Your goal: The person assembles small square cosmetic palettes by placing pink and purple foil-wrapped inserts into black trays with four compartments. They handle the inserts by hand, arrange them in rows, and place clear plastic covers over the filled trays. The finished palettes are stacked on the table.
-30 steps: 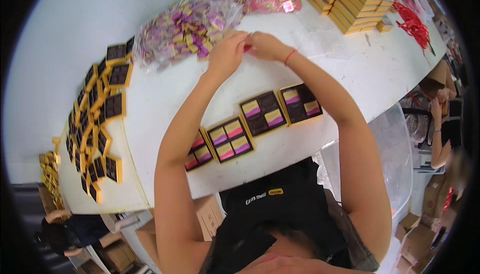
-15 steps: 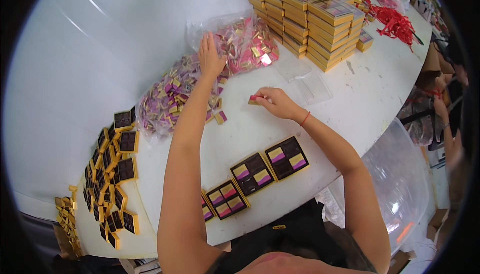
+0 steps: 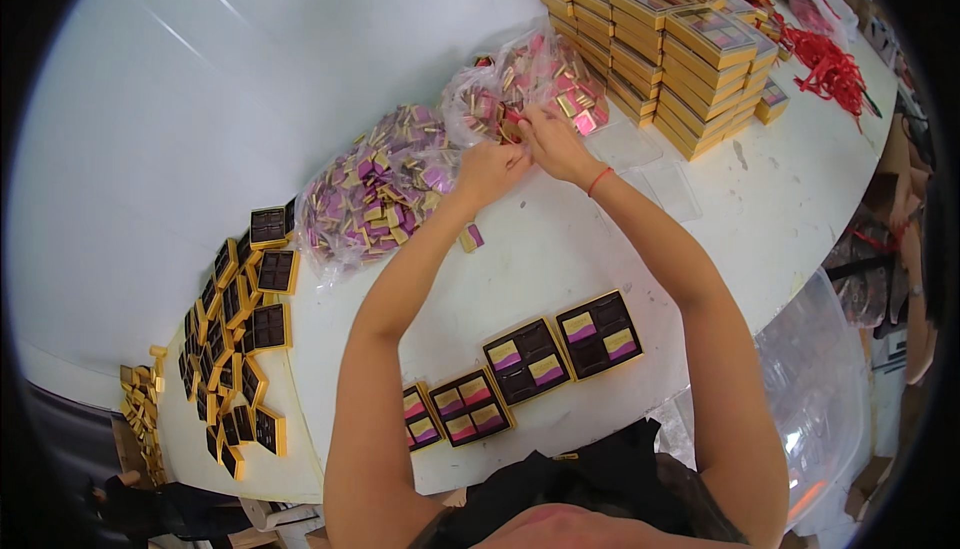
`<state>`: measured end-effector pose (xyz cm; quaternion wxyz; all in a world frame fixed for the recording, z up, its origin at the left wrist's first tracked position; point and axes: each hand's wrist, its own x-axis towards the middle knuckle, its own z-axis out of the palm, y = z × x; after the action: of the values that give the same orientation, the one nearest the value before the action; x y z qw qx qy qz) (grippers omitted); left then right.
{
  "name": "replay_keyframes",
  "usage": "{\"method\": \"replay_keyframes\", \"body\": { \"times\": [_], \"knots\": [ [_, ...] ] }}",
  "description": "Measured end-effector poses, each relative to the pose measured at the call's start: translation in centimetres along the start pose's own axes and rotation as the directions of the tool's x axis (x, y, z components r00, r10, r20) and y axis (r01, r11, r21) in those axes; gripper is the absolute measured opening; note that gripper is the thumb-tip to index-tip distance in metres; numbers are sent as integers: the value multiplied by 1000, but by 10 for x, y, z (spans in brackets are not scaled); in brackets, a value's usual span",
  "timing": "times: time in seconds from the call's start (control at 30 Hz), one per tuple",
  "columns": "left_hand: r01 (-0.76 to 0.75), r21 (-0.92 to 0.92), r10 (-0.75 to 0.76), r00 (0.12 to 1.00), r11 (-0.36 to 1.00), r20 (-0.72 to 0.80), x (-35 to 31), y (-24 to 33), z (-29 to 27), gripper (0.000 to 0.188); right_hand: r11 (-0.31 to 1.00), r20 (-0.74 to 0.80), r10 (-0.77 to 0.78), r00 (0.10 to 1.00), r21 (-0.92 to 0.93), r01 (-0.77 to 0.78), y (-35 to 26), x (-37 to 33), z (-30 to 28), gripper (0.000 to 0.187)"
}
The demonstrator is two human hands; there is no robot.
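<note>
My left hand is closed, knuckles up, at the near edge of a clear plastic bag of pink-and-gold wrapped pieces; what its fingers grip is hidden. Beside it, my right hand is pinched at the same bag, a small red-and-gold wrapped piece at its fingertips. Left of the hands lies a bag of purple-and-gold wrapped pieces. A row of black-and-gold trays stands nearer me: the two right-hand trays each hold two purple-and-gold pieces, while another tray holds pink and purple ones.
Tall stacks of gold boxes with clear lids stand at the back right, near red ribbons. Clear plastic lids lie before them. Piled black-and-gold trays are at left. One loose purple piece lies on the white table.
My left hand has come down and right from the bags' far side and closed. My right hand has moved up to the pink bag with its red piece. The view has shifted slightly.
</note>
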<state>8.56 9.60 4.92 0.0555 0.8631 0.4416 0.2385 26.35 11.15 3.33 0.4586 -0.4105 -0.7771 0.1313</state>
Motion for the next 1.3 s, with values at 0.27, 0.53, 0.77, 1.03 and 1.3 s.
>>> {"method": "replay_keyframes", "body": {
  "times": [0.27, 0.53, 0.77, 1.03, 1.3],
  "knots": [
    [117, 210, -97, 990, 971, -102, -19, -22, -47, 41, 811, 189, -307, 933, -461, 360, 16, -28, -17, 6],
    [127, 409, -183, 978, 904, 102, -45, -33, -30, 37, 639, 410, -253, 876, -609, 470, 40, -44, -81, 13],
    [-87, 372, 139, 984, 924, -115, -48, 4, -4, 88, 944, -99, 164, 981, -273, -185, 58, -43, -43, 21],
    [208, 76, -206, 978, 975, -28, -17, -55, 21, 128, 887, 92, 449, 889, -167, -431, 69, 12, -37, 38],
    [115, 118, -99, 986, 986, -136, 7, -10, 17, 81, 929, 182, 289, 940, 183, -321, 45, -34, -67, 33]
  ]
}}
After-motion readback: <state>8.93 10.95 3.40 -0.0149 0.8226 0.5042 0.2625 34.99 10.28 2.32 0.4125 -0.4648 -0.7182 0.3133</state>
